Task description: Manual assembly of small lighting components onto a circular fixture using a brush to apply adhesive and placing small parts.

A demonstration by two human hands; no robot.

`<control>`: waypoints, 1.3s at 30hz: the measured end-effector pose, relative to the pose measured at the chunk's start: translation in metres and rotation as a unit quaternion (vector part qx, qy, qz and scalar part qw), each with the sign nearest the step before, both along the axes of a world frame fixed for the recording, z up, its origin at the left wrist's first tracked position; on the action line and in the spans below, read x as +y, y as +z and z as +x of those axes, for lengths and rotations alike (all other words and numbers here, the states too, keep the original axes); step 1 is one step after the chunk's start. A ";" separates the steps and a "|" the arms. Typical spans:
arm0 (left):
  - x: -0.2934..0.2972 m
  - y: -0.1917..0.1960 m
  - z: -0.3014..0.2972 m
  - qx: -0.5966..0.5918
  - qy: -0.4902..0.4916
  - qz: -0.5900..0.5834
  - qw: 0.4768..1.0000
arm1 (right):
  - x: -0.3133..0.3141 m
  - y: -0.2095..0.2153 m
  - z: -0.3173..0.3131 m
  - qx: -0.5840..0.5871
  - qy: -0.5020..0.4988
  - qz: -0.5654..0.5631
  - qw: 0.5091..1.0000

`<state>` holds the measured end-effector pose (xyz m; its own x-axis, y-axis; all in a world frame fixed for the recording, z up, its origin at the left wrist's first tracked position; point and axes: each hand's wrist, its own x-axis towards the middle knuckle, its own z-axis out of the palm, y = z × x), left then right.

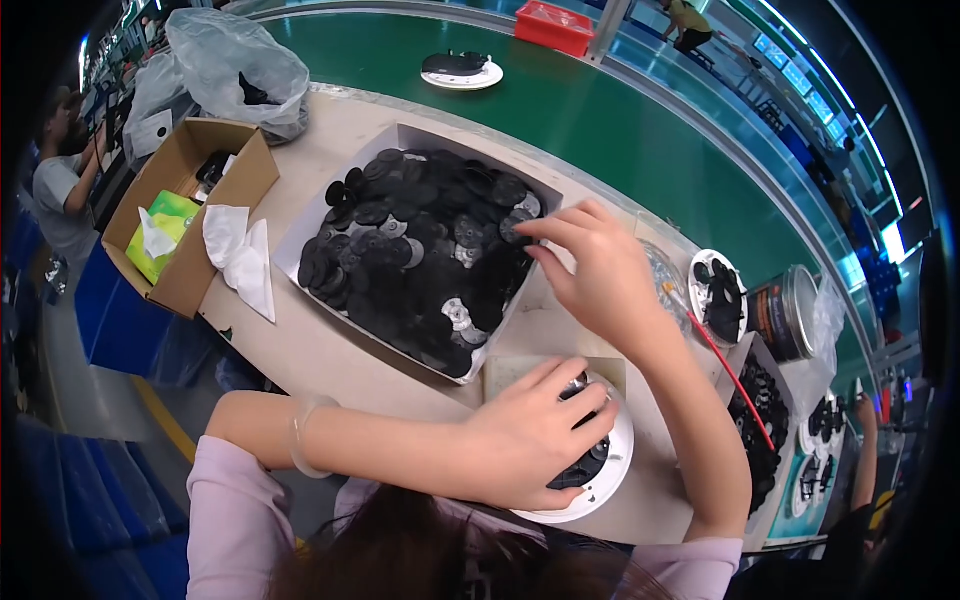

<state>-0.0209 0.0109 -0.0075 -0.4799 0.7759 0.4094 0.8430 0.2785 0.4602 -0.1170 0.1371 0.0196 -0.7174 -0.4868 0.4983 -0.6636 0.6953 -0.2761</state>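
A shallow box (305, 215) is heaped with black round discs (400, 290), a few showing silvery faces. At its right rim my right hand (605, 270) pinches a dark disc (512, 232) between thumb and fingertips. Nearer to me, my left hand (530, 435) curls over a black round assembly (590, 458) on a white round plate (605, 485), gripping it from above. That hand hides much of the assembly. Under the plate's far side shows a pale block (505, 372).
An open cardboard box (215, 190) with a green packet stands left, a white tissue (240, 255) beside it. Rightward lie a red stick (735, 375), a metal tin (785, 310) and a tray of black parts (755, 430). A green conveyor (600, 150) runs behind, carrying a white plate (462, 72).
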 end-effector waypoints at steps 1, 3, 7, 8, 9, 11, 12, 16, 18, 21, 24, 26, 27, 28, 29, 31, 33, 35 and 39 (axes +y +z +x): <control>-0.002 0.000 0.000 0.001 -0.013 0.003 1.000 | -0.008 -0.003 -0.006 -0.013 0.027 -0.004 1.000; -0.005 0.000 0.001 -0.012 -0.014 -0.001 1.000 | -0.026 -0.006 -0.017 0.002 0.051 0.002 0.999; -0.005 -0.001 0.001 -0.031 -0.023 0.007 0.999 | -0.041 -0.020 -0.028 -0.020 0.063 0.059 0.996; -0.004 -0.001 0.002 -0.030 -0.026 0.007 0.999 | -0.042 -0.024 -0.033 -0.004 0.057 0.055 0.997; -0.003 -0.001 0.003 -0.019 -0.026 -0.002 0.999 | -0.040 -0.023 -0.035 -0.003 0.053 0.056 0.997; -0.002 -0.001 0.003 -0.009 -0.026 -0.012 1.000 | -0.039 -0.015 -0.034 -0.085 -0.017 0.069 0.994; -0.001 0.000 0.004 -0.002 -0.016 -0.024 1.000 | -0.036 -0.008 -0.031 -0.085 -0.021 0.069 0.994; -0.011 0.010 0.014 0.045 0.019 -0.035 0.998 | -0.007 0.031 -0.001 -0.196 -0.063 -0.145 0.968; -0.017 0.010 0.029 0.069 0.059 -0.021 0.996 | 0.020 0.046 0.027 -0.248 -0.051 -0.174 0.952; -0.020 0.005 0.033 0.070 0.096 -0.032 0.992 | 0.051 0.050 0.066 -0.474 -0.123 -0.239 0.839; -0.020 0.006 0.031 0.041 0.083 -0.027 0.995 | 0.069 0.036 0.089 -0.580 -0.142 -0.268 0.756; -0.020 0.009 0.028 0.016 0.072 -0.023 0.997 | 0.069 0.035 0.092 -0.646 -0.152 -0.266 0.699; -0.020 0.010 0.026 -0.009 0.069 -0.022 0.997 | 0.069 0.032 0.092 -0.643 -0.157 -0.270 0.699; -0.019 0.011 0.025 -0.010 0.062 -0.015 0.998 | 0.069 0.027 0.092 -0.653 -0.154 -0.265 0.692; -0.019 0.011 0.024 -0.010 0.058 -0.014 0.998 | 0.069 0.023 0.092 -0.664 -0.151 -0.260 0.685; -0.018 0.011 0.023 0.001 0.039 -0.016 0.999 | 0.069 0.018 0.093 -0.660 -0.141 -0.273 0.686; -0.016 0.011 0.022 0.005 0.024 -0.018 1.000 | 0.071 0.012 0.094 -0.653 -0.121 -0.280 0.693; -0.015 0.014 0.022 0.012 0.027 -0.039 0.999 | 0.073 0.009 0.095 -0.652 -0.115 -0.284 0.694; -0.008 0.020 0.025 0.034 0.032 -0.076 0.996 | 0.077 0.009 0.097 -0.656 -0.090 -0.304 0.685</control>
<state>0.0037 0.0030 0.0126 -0.5061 0.7997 0.3229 0.8487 0.3952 0.3513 -0.0200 0.2142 0.0291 -0.7635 -0.3197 -0.5612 0.5141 0.2252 -0.8277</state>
